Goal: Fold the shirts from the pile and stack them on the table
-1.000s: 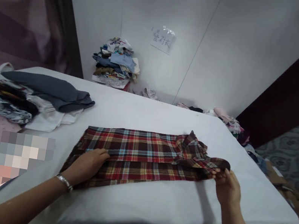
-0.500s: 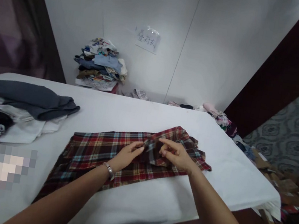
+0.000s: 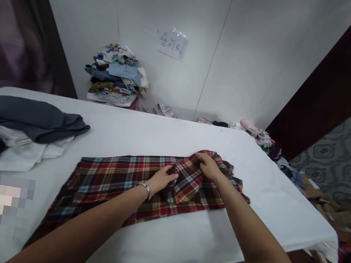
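White table (image 3: 148,136), plaid shirt (image 3: 114,177) under left hand (image 3: 161,179) and right hand (image 3: 210,168)

Garment-sorting workrm: white-covered desk (image 3: 161,133) w/ clothes stack (image 3: 10,131), clothes pile (image 3: 117,74) by wall, handwritten wall sign (image 3: 172,44).

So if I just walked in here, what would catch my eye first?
Most likely the red plaid shirt spread long across the white table, with the left hand and right hand gripping its bunched right end. Next, the pile of dark and white clothes at the table's left, and the stack of folded garments against the back wall.
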Demonstrator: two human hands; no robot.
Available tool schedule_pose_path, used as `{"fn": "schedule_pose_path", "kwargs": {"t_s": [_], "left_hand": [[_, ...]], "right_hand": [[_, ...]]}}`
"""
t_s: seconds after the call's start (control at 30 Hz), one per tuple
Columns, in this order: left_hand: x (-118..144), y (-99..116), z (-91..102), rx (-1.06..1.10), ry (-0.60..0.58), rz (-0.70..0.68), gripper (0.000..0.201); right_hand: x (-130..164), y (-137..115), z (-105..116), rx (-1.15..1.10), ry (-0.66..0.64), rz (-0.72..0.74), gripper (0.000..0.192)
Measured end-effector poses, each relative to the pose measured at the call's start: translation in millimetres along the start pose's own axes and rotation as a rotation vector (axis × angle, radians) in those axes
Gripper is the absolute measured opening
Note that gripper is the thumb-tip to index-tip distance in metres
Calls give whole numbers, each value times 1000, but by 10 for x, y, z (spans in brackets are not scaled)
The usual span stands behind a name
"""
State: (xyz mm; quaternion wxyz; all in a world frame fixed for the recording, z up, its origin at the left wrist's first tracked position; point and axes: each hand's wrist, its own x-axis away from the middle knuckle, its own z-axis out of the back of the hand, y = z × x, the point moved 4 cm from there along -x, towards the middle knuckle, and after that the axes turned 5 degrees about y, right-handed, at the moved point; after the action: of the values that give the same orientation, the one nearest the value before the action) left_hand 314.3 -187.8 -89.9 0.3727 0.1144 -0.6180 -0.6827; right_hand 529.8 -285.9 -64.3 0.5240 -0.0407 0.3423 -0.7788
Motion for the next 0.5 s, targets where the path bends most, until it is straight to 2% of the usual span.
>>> {"fn": "schedule_pose_path", "kwargs": {"t_s": [0.07,0.17,0.27,0.4,0.5], "left_hand": [[-89,3,12,-99,45,-52,62],[-189,-15,11,-294,47,-71,50],[-191,3,5,-406,45,-71,41],[-64,137,36,-658,75,-196,53],[22,234,96,-777,36,-379,60]], "right_hand": [[-197,-77,-109,104,-101,25,67],[-404,-186,-296,219,-231,51,69],[-461,-273,-406,247,-288,105,54],[-371,-233,-264,217,-242,162,24],[-243,-72,21,104,-103,156,21]]}}
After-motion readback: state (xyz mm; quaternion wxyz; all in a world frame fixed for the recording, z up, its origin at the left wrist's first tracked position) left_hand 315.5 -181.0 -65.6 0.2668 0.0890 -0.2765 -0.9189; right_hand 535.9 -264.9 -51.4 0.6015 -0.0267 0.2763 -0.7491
